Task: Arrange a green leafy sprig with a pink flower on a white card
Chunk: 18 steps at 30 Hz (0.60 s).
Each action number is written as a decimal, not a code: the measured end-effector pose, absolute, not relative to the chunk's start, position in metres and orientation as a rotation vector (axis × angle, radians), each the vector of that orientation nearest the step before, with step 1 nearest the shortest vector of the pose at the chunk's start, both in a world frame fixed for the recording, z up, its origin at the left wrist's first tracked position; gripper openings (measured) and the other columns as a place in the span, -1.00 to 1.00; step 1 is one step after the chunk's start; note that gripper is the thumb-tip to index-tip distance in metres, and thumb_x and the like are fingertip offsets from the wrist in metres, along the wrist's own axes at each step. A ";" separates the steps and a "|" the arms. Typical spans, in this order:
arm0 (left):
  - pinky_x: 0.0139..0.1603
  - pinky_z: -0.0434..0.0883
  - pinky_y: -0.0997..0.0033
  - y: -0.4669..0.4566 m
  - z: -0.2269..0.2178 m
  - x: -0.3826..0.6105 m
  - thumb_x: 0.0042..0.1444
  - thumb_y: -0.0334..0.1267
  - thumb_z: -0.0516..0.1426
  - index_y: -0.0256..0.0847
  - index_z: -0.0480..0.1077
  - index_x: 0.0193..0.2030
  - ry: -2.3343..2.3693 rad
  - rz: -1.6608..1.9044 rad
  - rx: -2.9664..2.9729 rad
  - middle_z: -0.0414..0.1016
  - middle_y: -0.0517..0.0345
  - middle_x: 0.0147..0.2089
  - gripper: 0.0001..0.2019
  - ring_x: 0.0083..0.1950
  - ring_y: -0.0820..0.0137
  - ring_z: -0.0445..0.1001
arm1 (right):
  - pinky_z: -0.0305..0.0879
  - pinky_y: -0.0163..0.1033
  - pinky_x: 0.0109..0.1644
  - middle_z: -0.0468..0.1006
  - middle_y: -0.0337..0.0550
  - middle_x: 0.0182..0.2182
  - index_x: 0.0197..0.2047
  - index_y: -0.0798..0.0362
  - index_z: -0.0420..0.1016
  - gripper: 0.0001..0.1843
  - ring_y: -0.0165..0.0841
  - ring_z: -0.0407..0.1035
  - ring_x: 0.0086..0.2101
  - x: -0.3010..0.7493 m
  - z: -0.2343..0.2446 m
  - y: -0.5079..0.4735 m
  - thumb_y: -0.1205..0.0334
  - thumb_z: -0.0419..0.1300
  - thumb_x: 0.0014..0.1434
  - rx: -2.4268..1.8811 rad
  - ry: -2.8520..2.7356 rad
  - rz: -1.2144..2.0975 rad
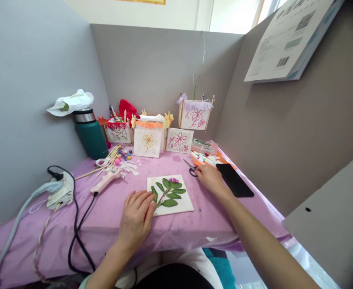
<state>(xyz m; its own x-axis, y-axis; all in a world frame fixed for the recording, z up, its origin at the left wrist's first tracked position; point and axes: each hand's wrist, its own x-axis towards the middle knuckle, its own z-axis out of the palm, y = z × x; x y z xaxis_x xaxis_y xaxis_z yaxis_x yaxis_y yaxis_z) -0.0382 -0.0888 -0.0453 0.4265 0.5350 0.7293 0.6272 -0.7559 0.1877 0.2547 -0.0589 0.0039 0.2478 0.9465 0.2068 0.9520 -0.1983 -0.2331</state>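
Observation:
A white square card [181,204] lies on the purple tablecloth [104,220] with a green leafy sprig [167,192] and a small purple flower on it. My left hand [136,216] rests flat with fingers spread, its fingertips on the card's left edge beside the sprig. My right hand [210,178] reaches to the right of the card, its fingers curled at the handles of a pair of scissors [191,167]. Whether the fingers hold the scissors is hidden.
A black phone [234,180] and several markers [203,158] lie at the right. Decorated paper boxes [148,136] stand at the back, with a green flask [89,132] on the left. A glue gun [107,180], its black cord [77,228] and a power strip [60,190] lie left.

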 end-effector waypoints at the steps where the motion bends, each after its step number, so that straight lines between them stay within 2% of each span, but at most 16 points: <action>1: 0.22 0.23 0.01 -0.089 -0.045 -0.038 0.26 -0.37 0.02 -0.25 0.42 -0.01 -1.053 -1.254 -2.556 0.51 -0.03 -0.01 -0.77 0.08 0.25 0.39 | 0.28 -0.17 -0.08 0.56 0.06 -0.10 -0.15 0.11 0.56 -0.68 -0.14 0.41 -0.06 0.256 0.002 -0.052 0.15 0.03 0.28 -2.253 -1.734 -0.023; 4: 0.20 0.24 0.00 -0.090 -0.043 -0.038 0.26 -0.36 0.02 -0.23 0.42 -0.03 -1.071 -1.270 -2.562 0.51 -0.01 -0.03 -0.78 0.07 0.24 0.38 | 0.28 -0.16 -0.13 0.55 0.13 -0.08 -0.11 0.13 0.54 -0.67 -0.11 0.43 -0.08 0.254 -0.005 -0.039 0.11 0.06 0.26 -2.370 -1.664 -0.001; 7: 0.16 0.28 0.03 -0.090 -0.042 -0.037 0.26 -0.37 0.02 -0.24 0.44 -0.07 -1.077 -1.299 -2.574 0.52 0.00 -0.06 -0.79 0.04 0.24 0.39 | 0.29 -0.16 -0.15 0.56 0.20 -0.12 -0.13 0.18 0.55 -0.69 -0.12 0.45 -0.10 0.250 -0.006 -0.030 0.16 0.08 0.24 -2.468 -1.613 0.046; 12: 0.17 0.26 0.01 -0.091 -0.040 -0.038 0.22 -0.40 0.06 -0.20 0.46 -0.08 -1.026 -1.343 -2.584 0.54 0.04 -0.07 -0.80 0.03 0.23 0.40 | 0.29 -0.17 -0.17 0.58 0.19 -0.16 -0.19 0.20 0.57 -0.74 -0.09 0.46 -0.12 0.250 0.010 -0.026 0.22 0.17 0.13 -2.475 -1.598 0.120; 14: 0.16 0.27 0.04 -0.096 -0.037 -0.038 0.19 -0.41 0.08 -0.18 0.46 -0.07 -0.983 -1.409 -2.593 0.55 0.05 -0.07 -0.79 0.01 0.24 0.41 | 0.28 -0.21 -0.23 0.60 0.14 -0.22 -0.27 0.16 0.58 -0.74 -0.12 0.48 -0.18 0.251 0.018 -0.040 0.17 0.13 0.16 -2.424 -1.593 0.127; 16: 0.09 0.33 0.14 -0.103 -0.031 -0.035 0.20 -0.40 0.08 -0.17 0.47 -0.08 -0.980 -1.515 -2.658 0.55 0.06 -0.09 -0.79 -0.02 0.27 0.43 | 0.26 -0.27 -0.28 0.61 0.00 -0.31 -0.33 0.09 0.55 -0.72 -0.21 0.48 -0.25 0.247 0.024 -0.066 0.14 0.07 0.21 -2.332 -1.605 0.118; 18: -0.01 0.39 0.28 -0.115 -0.022 -0.028 0.23 -0.34 0.07 -0.15 0.47 -0.08 -1.086 -1.630 -2.798 0.55 0.07 -0.11 -0.81 -0.07 0.32 0.46 | 0.26 -0.33 -0.24 0.59 -0.15 -0.33 -0.29 0.04 0.50 -0.76 -0.33 0.47 -0.29 0.235 0.027 -0.102 0.16 0.04 0.24 -2.206 -1.650 0.095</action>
